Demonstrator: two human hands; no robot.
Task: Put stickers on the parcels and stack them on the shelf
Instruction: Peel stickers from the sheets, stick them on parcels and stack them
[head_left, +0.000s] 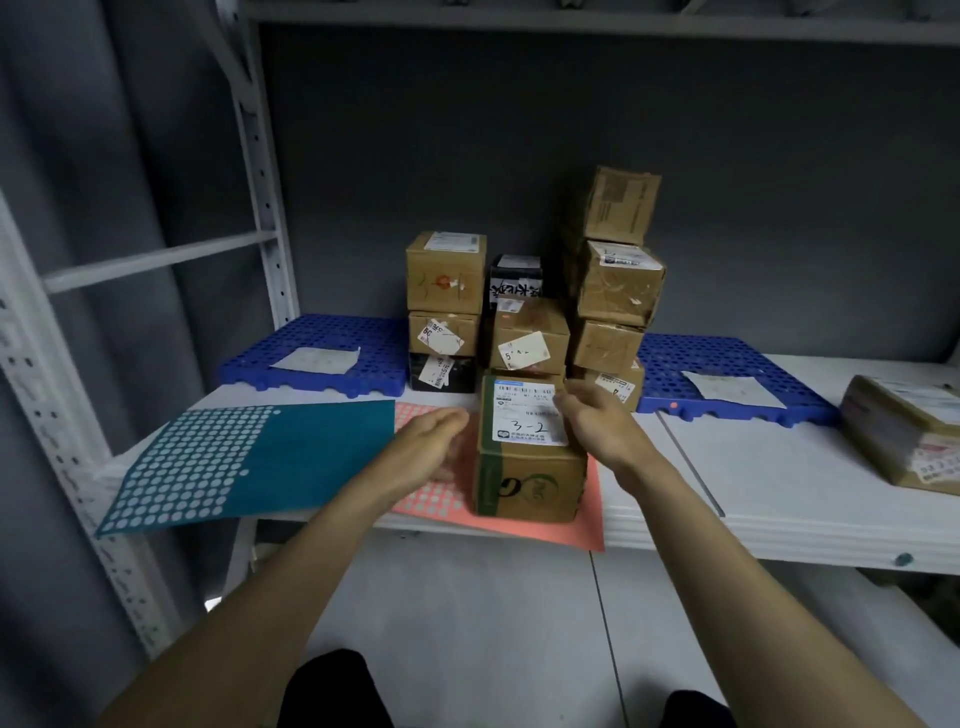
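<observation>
The shelf (779, 467) is a white board in a grey metal rack, and it carries everything. At its back, blue mats (322, 358) flank the stacks (530, 322) of parcels already placed, some three or four high. Another flat parcel (904, 431) lies at the far right. Near the front edge lie two sticker sheets, a teal sheet (249, 457) to the left and a pink sheet (519, 525) in the middle. The box (530, 457) in hand stands on the pink sheet, just in front of the stacks, its label marked "3-2" facing up.

The box lies between the two hands. The left hand (431, 441) hovers just beside its left face, fingers relaxed and apart, holding nothing. The right hand (597, 421) is at the top right corner, fingers loosely spread over the label's edge; whether it touches is unclear. Both are equally near, so a two-handed lift back onto the stacks looks likely.
</observation>
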